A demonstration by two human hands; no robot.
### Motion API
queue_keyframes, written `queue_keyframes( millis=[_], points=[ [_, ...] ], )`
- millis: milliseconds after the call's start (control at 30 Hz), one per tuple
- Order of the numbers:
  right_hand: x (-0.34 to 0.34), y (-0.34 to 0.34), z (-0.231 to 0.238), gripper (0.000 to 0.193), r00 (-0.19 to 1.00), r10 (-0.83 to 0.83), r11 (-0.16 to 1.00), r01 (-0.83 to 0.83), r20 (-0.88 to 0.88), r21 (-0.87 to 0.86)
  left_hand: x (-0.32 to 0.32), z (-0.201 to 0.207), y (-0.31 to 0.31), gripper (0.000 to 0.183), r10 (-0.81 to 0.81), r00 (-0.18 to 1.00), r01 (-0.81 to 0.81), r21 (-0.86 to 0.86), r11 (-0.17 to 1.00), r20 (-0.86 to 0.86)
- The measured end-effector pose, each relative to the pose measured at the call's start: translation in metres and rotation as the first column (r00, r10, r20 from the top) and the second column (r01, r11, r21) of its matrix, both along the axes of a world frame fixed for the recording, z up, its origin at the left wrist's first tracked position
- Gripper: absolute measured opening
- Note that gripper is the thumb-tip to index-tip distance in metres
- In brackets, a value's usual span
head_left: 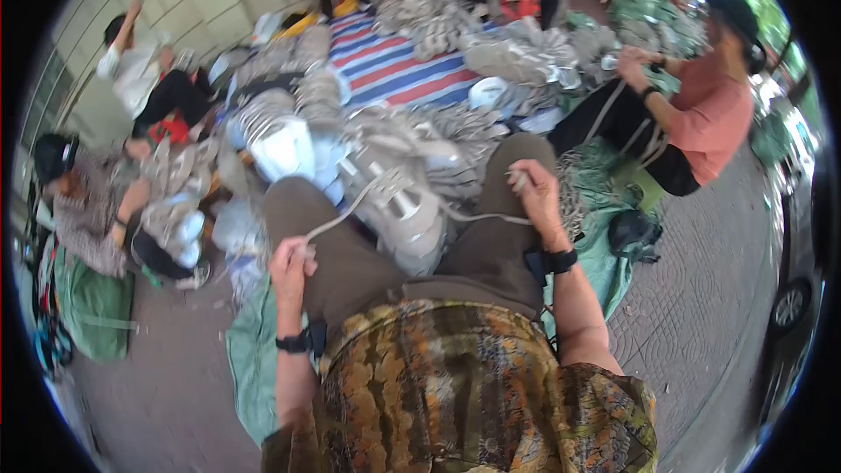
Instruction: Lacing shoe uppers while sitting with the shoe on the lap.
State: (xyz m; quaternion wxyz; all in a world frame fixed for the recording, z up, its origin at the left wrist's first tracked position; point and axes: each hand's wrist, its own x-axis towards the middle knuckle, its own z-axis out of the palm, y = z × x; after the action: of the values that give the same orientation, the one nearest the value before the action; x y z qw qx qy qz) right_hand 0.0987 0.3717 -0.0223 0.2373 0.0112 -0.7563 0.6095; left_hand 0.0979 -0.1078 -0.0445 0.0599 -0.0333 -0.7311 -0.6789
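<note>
Between my knees sits a grey sneaker [405, 219] with its toe pointing toward me. A pale shoelace [346, 213] is threaded through it, and its two ends spread out to either side. My left hand [292, 270], above my left thigh, is closed on one end. The other end runs to my right hand [536, 201], closed near my right knee. Both stretches of lace hang slightly curved between the shoe and my hands. Just beyond the sneaker, more grey shoes [272, 127] lie bunched with whitish soles showing. Fine finger detail is blurred.
A striped sheet [399, 66] lies beyond, ringed by heaps of shoes [429, 13]. Several people sit around it, including one in a pink shirt [714, 127] and one at left [88, 201]. Green sacking [604, 236], a dark bag [634, 235] and a green sack [95, 307] rest nearby.
</note>
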Motion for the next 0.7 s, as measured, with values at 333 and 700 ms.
queue_keyframes(
  millis=[333,700],
  points=[
    [-0.022,-0.021,0.015,0.013,0.94,0.242,0.969,-0.248,0.239,-0.004,-0.013,0.021,0.019,0.014,0.067,0.998,-0.067,-0.043,0.997,-0.003],
    [-0.108,-0.121,0.014,0.007,0.839,0.5,0.762,-0.544,0.215,0.352,-0.082,0.048,0.094,0.014,-0.02,0.99,0.014,-0.046,0.999,-0.138]
  ],
)
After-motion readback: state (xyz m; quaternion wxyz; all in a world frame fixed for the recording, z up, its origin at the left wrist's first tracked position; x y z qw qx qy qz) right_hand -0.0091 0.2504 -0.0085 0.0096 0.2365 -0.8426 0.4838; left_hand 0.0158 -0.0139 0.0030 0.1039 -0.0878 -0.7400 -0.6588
